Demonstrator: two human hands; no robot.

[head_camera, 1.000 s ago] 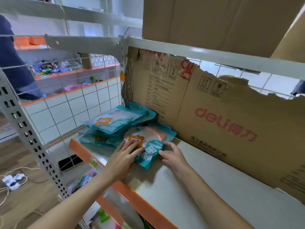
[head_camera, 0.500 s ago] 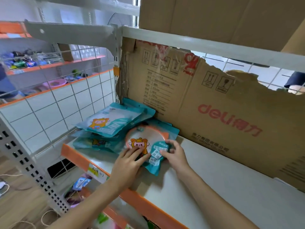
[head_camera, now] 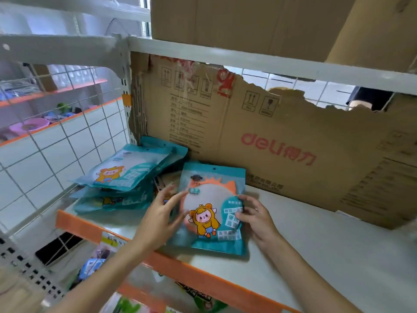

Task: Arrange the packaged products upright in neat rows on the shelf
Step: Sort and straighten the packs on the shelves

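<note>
Teal plastic pouch [head_camera: 213, 208] with a round translucent white window rimmed in orange, hang hole at the top edge, cartoon figure in a yellow hooded coat at the lower middle, white label blocks with small print down its right side. It stands nearly upright, tilted slightly back, bottom edge on the pale grey shelf [head_camera: 327, 245] close to the orange front lip [head_camera: 203, 277], about 6 o'clock from frame centre.

Left hand [head_camera: 158, 219]: fingers spread and mostly straight, fingertips at the pouch's left edge; loose grip, contact looks light, and motion blur makes it hard to confirm. Right hand [head_camera: 256, 216]: fingers and thumb curled onto the pouch's right edge, pinching it around the label blocks; firm grip.

Slumped pile of matching teal pouches [head_camera: 126, 175] at 9 o'clock of the held one, lying flat and overlapping, top one angled up toward the white wire-grid side panel [head_camera: 67, 141]. Just beside the held pouch, apart from it.

Torn brown cardboard sheet [head_camera: 282, 141] with red "deli" print stands at 12 o'clock as the shelf's back wall; its top edge is ragged. Brown cardboard boxes [head_camera: 248, 21] sit on the shelf above.
</note>
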